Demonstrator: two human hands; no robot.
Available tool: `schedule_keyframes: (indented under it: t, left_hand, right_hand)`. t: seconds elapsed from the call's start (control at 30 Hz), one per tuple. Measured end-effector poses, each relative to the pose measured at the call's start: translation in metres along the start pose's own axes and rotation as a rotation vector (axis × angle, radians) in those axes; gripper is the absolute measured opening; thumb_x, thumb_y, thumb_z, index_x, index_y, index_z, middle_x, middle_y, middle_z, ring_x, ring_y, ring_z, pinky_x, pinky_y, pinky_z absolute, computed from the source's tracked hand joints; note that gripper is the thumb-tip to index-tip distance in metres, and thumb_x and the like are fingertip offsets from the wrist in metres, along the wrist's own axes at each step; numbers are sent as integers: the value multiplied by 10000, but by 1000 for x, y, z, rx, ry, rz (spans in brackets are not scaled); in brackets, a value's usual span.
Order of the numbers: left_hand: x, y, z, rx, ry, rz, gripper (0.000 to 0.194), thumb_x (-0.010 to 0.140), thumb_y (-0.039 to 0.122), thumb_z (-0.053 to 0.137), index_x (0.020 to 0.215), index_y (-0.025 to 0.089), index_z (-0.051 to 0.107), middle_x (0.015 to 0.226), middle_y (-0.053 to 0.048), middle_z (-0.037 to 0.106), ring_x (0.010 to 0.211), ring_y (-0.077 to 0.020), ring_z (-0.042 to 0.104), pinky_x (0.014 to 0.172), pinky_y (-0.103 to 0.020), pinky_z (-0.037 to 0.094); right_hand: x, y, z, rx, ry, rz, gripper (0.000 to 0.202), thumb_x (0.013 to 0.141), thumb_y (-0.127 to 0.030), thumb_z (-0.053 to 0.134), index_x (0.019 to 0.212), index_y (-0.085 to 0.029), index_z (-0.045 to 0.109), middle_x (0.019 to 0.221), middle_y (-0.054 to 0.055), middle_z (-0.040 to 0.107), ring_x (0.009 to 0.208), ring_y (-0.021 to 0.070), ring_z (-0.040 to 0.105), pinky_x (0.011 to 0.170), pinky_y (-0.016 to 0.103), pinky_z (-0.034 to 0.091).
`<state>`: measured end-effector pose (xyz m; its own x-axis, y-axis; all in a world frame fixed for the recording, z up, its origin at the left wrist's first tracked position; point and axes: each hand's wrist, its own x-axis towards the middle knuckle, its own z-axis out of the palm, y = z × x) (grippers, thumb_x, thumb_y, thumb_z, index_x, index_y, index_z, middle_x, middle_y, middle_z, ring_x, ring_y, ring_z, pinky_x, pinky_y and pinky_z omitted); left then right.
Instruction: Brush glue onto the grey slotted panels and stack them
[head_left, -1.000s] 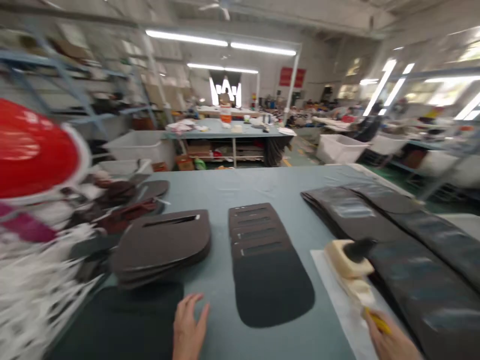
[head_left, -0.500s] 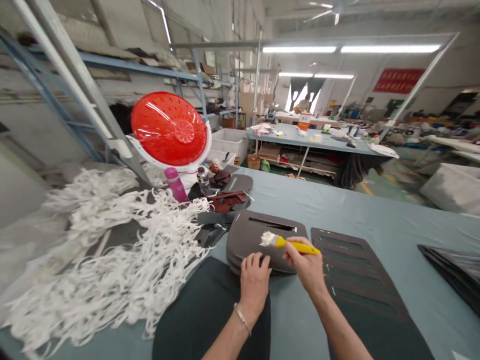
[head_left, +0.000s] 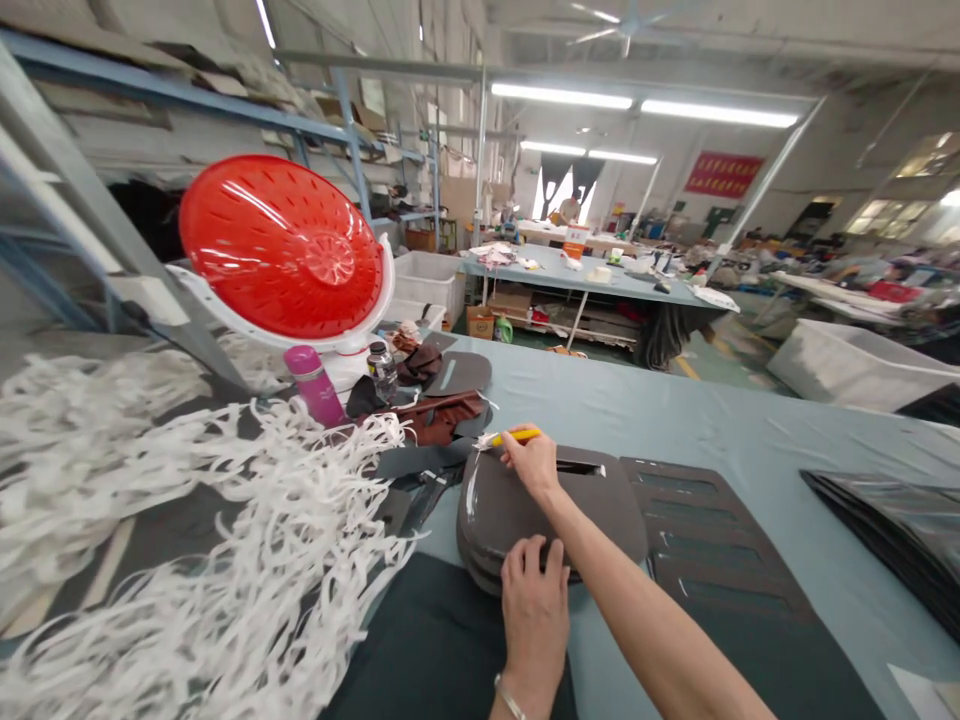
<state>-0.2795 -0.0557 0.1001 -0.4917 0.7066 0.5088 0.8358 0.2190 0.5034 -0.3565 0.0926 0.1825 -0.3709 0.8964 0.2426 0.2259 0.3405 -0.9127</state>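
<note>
A stack of dark grey rounded panels (head_left: 525, 510) lies on the blue-green table, with a slot near the back of the top panel. White wet streaks run along its left edge. My right hand (head_left: 534, 462) grips a yellow-handled brush (head_left: 517, 437), its white-coated bristles at the panel's far left corner. My left hand (head_left: 534, 590) rests with fingers spread on the near edge of the stack. To the right lies a flat dark panel with several rectangular recesses (head_left: 694, 515). Dark fabric (head_left: 427, 640) is spread under and left of my left hand.
White strips (head_left: 300, 540) are heaped at left. Behind them stand a pink bottle (head_left: 313, 385), a dark jar (head_left: 382, 370) and a red fan-shaped dish (head_left: 285, 245) on a white frame. Folded black sheets (head_left: 892, 530) lie at right. A person (head_left: 570, 208) is far back.
My right hand has moved the brush left and away to the top panel's far left corner. A white streak now shows on the left edge. The camera view has shifted right.
</note>
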Motion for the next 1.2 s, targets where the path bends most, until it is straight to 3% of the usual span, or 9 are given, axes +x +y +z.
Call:
schedule_keyframes:
  t: [0.1, 0.3, 0.43, 0.67, 0.77, 0.87, 0.97, 1.07, 1.2]
  left_hand:
    - [1, 1, -1, 0, -23, -11, 300, 878, 242, 466, 1155, 278, 575, 1139, -64, 542, 1078, -242, 464, 909, -441, 439]
    - [4, 6, -6, 37, -23, 39, 296, 874, 236, 473, 1144, 259, 593, 1122, -85, 545, 1069, -250, 465, 890, -429, 419]
    - [4, 10, -6, 61, -22, 73, 303, 869, 251, 478, 1146, 243, 601, 1116, -104, 545, 1058, -260, 470, 875, -429, 416]
    - [4, 13, -9, -43, -88, 14, 307, 881, 282, 450, 1140, 236, 607, 1138, -112, 563, 1088, -267, 485, 908, -445, 404]
    - [23, -1, -25, -287, -200, -58, 341, 922, 301, 353, 1178, 222, 563, 1148, -85, 598, 1082, -206, 530, 935, -391, 418]
    - [52, -28, -45, -490, -214, -188, 392, 940, 331, 286, 1249, 186, 478, 1173, -77, 614, 1079, -156, 564, 948, -335, 427]
    - [74, -58, -56, -397, -242, -216, 374, 928, 318, 296, 1207, 195, 512, 1107, -58, 656, 1056, -163, 584, 956, -354, 416]
    - [76, -78, -52, -204, -270, -112, 340, 907, 253, 318, 1119, 212, 580, 1067, -42, 669, 1040, -175, 578, 954, -367, 398]
    - [63, -70, -41, -3, -262, -41, 366, 914, 268, 322, 1197, 261, 555, 1102, -56, 613, 1015, -201, 532, 906, -387, 387]
  right_hand:
    - [8, 18, -39, -118, 82, 27, 308, 751, -458, 540, 810, -171, 636, 488, -2, 619, 442, 160, 600, 461, 230, 452]
    - [-3, 51, -179, -476, 515, 83, 304, 743, -419, 504, 748, -159, 661, 459, 23, 611, 529, 200, 630, 641, 280, 457]
    - [-37, 53, -223, -489, 490, 132, 280, 740, -411, 495, 716, -176, 646, 451, 5, 600, 491, 179, 609, 628, 258, 441]
    - [-148, 42, -229, -581, 557, 91, 269, 767, -414, 530, 606, -201, 559, 485, -11, 578, 483, 152, 556, 556, 241, 385]
    - [-171, 22, -184, -411, 464, -9, 266, 808, -408, 537, 655, -193, 576, 533, -17, 586, 492, 130, 552, 538, 222, 400]
    - [-175, 3, -115, -163, 184, -147, 209, 837, -358, 533, 756, -194, 635, 685, 2, 655, 581, 122, 597, 590, 209, 453]
    - [-175, 0, -74, -63, 49, -228, 178, 842, -310, 529, 810, -198, 664, 778, 20, 683, 654, 132, 626, 661, 219, 483]
    - [-181, 19, -102, -123, 110, -179, 206, 842, -340, 533, 781, -194, 665, 735, 27, 676, 613, 139, 617, 625, 228, 484]
    - [-185, 45, -197, -342, 421, -40, 253, 803, -415, 586, 744, -179, 657, 639, 16, 643, 538, 138, 586, 547, 226, 454]
